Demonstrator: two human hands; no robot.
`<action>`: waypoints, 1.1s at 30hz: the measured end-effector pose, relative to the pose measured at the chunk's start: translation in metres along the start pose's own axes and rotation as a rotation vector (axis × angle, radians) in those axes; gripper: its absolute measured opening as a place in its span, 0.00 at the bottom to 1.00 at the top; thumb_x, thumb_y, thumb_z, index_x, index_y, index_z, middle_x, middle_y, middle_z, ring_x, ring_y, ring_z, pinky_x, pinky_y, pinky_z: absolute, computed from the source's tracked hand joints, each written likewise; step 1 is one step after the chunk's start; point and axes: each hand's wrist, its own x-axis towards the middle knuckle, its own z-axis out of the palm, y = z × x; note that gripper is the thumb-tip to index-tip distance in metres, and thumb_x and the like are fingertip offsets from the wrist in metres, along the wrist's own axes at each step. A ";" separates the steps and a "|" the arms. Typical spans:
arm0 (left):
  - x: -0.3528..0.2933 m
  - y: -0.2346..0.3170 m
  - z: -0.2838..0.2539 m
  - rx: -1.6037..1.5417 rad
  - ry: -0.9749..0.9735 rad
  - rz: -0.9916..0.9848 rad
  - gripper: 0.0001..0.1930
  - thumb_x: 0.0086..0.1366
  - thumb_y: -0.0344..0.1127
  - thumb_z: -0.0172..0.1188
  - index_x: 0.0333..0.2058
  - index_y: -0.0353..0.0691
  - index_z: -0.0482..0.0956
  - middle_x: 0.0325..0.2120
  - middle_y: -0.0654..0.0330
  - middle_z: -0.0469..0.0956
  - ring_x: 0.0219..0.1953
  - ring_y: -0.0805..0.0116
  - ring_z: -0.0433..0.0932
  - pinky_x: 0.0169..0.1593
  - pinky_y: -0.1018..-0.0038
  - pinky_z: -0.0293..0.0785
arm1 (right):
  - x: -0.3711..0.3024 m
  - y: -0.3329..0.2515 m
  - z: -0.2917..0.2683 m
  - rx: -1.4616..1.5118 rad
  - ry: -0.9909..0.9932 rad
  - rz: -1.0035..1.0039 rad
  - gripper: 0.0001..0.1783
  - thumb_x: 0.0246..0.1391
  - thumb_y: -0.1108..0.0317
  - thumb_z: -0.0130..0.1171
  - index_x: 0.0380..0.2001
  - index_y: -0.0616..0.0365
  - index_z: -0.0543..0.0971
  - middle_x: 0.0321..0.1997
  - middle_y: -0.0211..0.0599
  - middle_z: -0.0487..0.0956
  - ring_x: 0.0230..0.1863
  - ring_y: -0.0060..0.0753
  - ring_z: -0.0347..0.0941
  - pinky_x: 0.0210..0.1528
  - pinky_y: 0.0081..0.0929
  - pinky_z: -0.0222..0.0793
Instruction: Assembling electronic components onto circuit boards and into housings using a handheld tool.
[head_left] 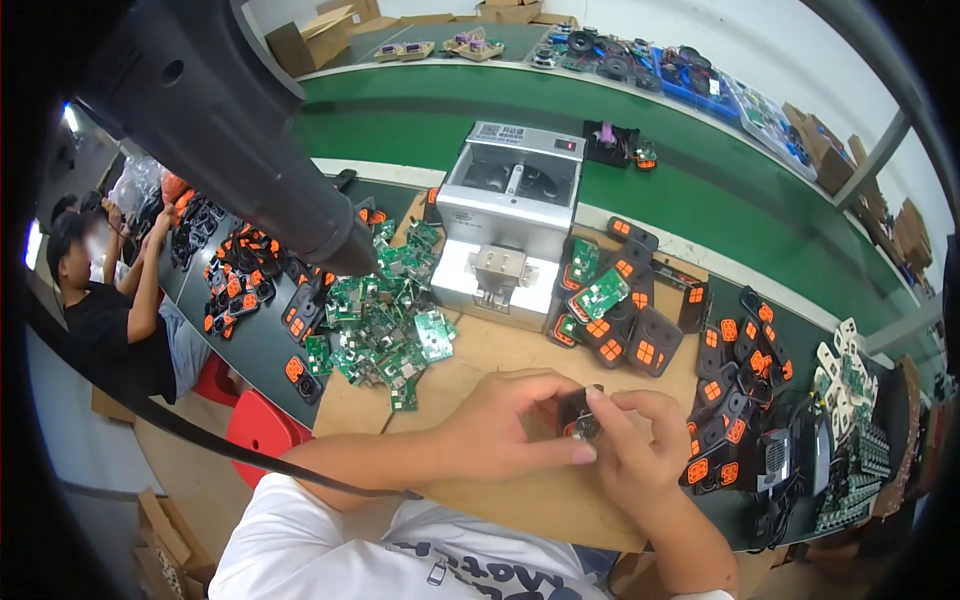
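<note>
My left hand (pixel 515 415) and my right hand (pixel 640 435) meet over the tan board (pixel 500 350) in front of me. Between their fingertips is a small black housing (pixel 577 412) with a bit of orange and some metallic detail showing. Both hands grip it, and the fingers hide much of it. Loose green circuit boards (pixel 385 320) are heaped beyond my left forearm. Past my right fingers lie black panels with orange buttons (pixel 645 340), and a green board (pixel 603 294) rests on them.
A silver screw feeder (pixel 510 225) stands just beyond my hands. A large black tapered tool (pixel 230 130) hangs over the left. More panels (pixel 735 370) and white pieces (pixel 840 370) lie right. A green conveyor (pixel 400 110) runs behind; another person (pixel 120 310) sits left.
</note>
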 end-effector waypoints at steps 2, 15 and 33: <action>-0.001 -0.003 0.002 0.067 0.036 -0.032 0.19 0.58 0.34 0.68 0.46 0.33 0.78 0.34 0.56 0.79 0.35 0.71 0.79 0.40 0.75 0.76 | -0.001 0.001 -0.002 -0.026 -0.032 -0.066 0.24 0.43 0.85 0.58 0.46 0.56 0.81 0.38 0.44 0.75 0.34 0.37 0.76 0.34 0.27 0.72; -0.004 -0.007 -0.008 0.414 0.148 0.411 0.21 0.49 0.35 0.74 0.43 0.38 0.81 0.33 0.59 0.81 0.34 0.66 0.82 0.37 0.73 0.77 | 0.009 0.009 -0.021 0.559 -0.189 0.084 0.23 0.40 0.69 0.75 0.42 0.63 0.81 0.39 0.40 0.80 0.38 0.34 0.78 0.41 0.25 0.74; 0.004 -0.032 -0.005 0.282 0.407 0.352 0.11 0.54 0.27 0.66 0.33 0.36 0.72 0.28 0.62 0.71 0.30 0.74 0.72 0.36 0.80 0.70 | -0.022 0.012 0.022 1.007 0.059 0.545 0.12 0.61 0.64 0.56 0.43 0.58 0.70 0.35 0.30 0.73 0.33 0.25 0.73 0.33 0.28 0.70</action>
